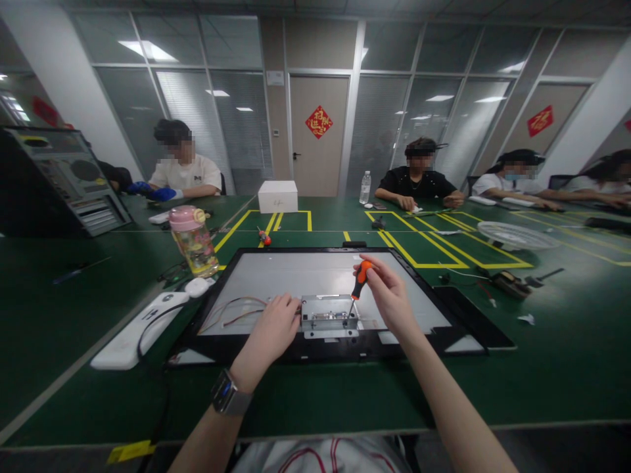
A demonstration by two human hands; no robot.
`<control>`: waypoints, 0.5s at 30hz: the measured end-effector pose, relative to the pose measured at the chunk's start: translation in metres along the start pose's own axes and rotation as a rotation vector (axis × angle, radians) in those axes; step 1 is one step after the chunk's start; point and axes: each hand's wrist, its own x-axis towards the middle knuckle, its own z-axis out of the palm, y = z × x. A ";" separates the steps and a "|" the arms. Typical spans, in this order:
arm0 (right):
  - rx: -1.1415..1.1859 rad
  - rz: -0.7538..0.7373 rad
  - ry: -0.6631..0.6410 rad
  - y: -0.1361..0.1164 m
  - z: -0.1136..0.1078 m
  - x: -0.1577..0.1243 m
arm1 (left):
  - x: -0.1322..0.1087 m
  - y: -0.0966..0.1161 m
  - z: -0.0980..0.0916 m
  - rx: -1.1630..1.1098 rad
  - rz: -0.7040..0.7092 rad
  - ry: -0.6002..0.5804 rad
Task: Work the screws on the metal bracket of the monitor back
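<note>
Right hand (pixel 394 303): fingers (pixel 377 281) pinching orange-black screwdriver (pixel 361 278), tip down in metal housing (pixel 315 305) on flat panel (pixel 246 272). Left hand (pixel 277 323): palm down, fingers at housing's left edge; grip cannot be told. Panel flat on green desk (pixel 305 402). Power strip (pixel 131 338): handwritten mark, reading uncertain. White box (pixel 278 197): "CF"-like scrawl.

Office workroom: glass partitions (pixel 241 138), green table (pixel 345 401), opened computer case (pixel 81 172).

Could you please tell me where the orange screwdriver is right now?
The screwdriver is right of centre in the head view, held in the right hand with its tip down at the right end of the metal housing.
</note>
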 end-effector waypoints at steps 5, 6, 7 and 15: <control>0.072 0.028 -0.102 -0.006 0.005 -0.003 | 0.001 0.000 0.001 0.009 -0.012 -0.008; 0.081 0.031 -0.108 -0.007 0.006 -0.003 | 0.001 0.000 0.001 0.007 -0.013 -0.009; 0.085 0.029 -0.111 -0.008 0.006 -0.003 | 0.001 0.000 0.001 0.005 -0.013 -0.009; -0.077 -0.049 0.031 -0.010 0.006 -0.002 | 0.001 -0.002 0.001 -0.009 0.000 0.000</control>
